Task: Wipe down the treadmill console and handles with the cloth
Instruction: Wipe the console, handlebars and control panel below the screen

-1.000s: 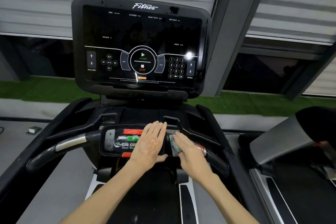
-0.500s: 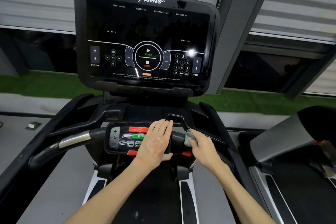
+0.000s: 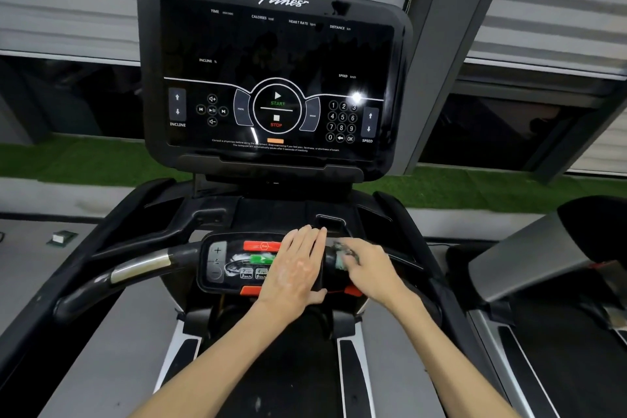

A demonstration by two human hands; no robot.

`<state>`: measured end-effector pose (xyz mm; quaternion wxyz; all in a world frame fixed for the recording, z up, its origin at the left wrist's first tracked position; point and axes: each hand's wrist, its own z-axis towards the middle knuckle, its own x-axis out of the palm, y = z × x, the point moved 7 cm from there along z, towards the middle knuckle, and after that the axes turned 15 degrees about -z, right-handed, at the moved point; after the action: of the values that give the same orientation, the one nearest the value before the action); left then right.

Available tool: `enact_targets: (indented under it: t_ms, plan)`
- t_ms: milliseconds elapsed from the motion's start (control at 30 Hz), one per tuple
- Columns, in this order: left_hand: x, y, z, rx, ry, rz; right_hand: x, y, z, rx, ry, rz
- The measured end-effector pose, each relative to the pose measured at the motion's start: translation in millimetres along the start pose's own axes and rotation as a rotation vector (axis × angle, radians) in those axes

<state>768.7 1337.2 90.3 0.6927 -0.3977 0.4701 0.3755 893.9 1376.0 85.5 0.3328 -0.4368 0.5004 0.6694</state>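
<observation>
Fingers [image 3: 305, 241] of your left hand [image 3: 295, 268] lie straight and flat on the panel [image 3: 230, 261]. Your right hand [image 3: 369, 268], just beside it, grips the bunched cloth [image 3: 343, 257] against the handle [image 3: 330, 266]. Beyond stands the dark console [image 3: 274, 54].

**Item count, treadmill station**

Hands: 2, a left hand [image 3: 295, 268] and a right hand [image 3: 369, 268].
Cloth [image 3: 344, 256]: 1, under the right hand.
Treadmills: 2, a near treadmill [image 3: 271, 210] beneath both hands and a second treadmill [image 3: 529, 258] right of the right hand.
Console screen [image 3: 271, 78]: 1, beyond both hands.
Control panel [image 3: 230, 265]: 1, under the left hand, with 1 red bar [image 3: 261, 245] and 1 green bar [image 3: 261, 259].
Silver grip sensor [image 3: 142, 266]: 1 visible, left of the left hand.
Small box [image 3: 62, 237]: 1, far left.
</observation>
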Motion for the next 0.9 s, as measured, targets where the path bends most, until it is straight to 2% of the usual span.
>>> enact_targets:
  t_ms: [133, 233, 333, 433, 533, 733, 833, 900]
  plan:
    - [1.8, 2.9, -0.2, -0.005, -0.004, -0.018, 11.0, 18.0, -37.4, -0.173, -0.058, 0.040]
    - [2.3, 1.3, 0.4, 0.001, 0.004, -0.012, 5.5, 4.6, -34.1, -0.137, -0.065, 0.074]
    - [1.5, 1.0, -0.4, -0.004, 0.005, -0.028, -1.4, 6.5, -5.3, -0.048, -0.064, -0.003]
    - [2.5, 3.0, -0.6, 0.003, -0.005, -0.023, -1.0, 29.9, -9.6, -0.114, -0.120, 0.000]
    - [2.9, 3.9, -0.4, 0.029, -0.047, -0.040, 5.7, 19.8, -37.2, -0.163, -0.177, 0.004]
    - [1.8, 3.8, -0.5, 0.031, -0.059, -0.013, 4.1, -74.2, -75.6, 0.211, -0.231, 0.117]
    - [3.2, 3.5, -0.5, 0.024, -0.060, -0.005, 3.6, -58.9, -66.5, 0.205, -0.246, 0.061]
    - [3.4, 3.3, -0.1, 0.018, -0.048, 0.002, 6.5, -23.1, -47.5, 0.090, -0.248, 0.049]
